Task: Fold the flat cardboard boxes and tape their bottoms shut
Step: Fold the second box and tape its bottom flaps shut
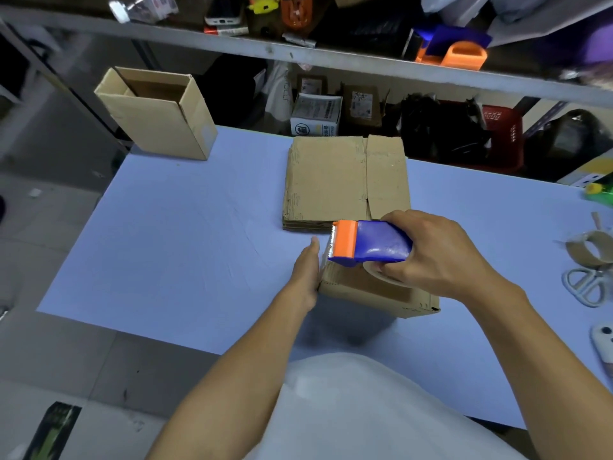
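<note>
The right hand (441,257) is clenched around a blue tape dispenser (374,242), whose orange cutter end points toward nine o'clock, its long axis running left to right. The dispenser sits on top of a folded cardboard box (381,293) just below the middle of the view, near the counter's front edge. The left hand (306,277) is flat and spread, fingers pointing to twelve o'clock, pressed against the box's left side without gripping it. The box's long axis runs from about ten toward four o'clock.

Just beyond the dispenser, at twelve o'clock, lies a stack of flat cardboard boxes (345,180), its long side running away from the person. At ten o'clock, well apart, an assembled box (159,114) stands upright with its top flaps open at the counter's far left corner.

The counter (182,244) is pale blue. At three o'clock on it lie scissors (587,285) and a near-empty tape roll (587,250). Behind the counter are a cluttered metal shelf (298,51), dark bags and a red basket (504,141) below it. A small white carton (315,116) at twelve o'clock carries print too blurred to read.
</note>
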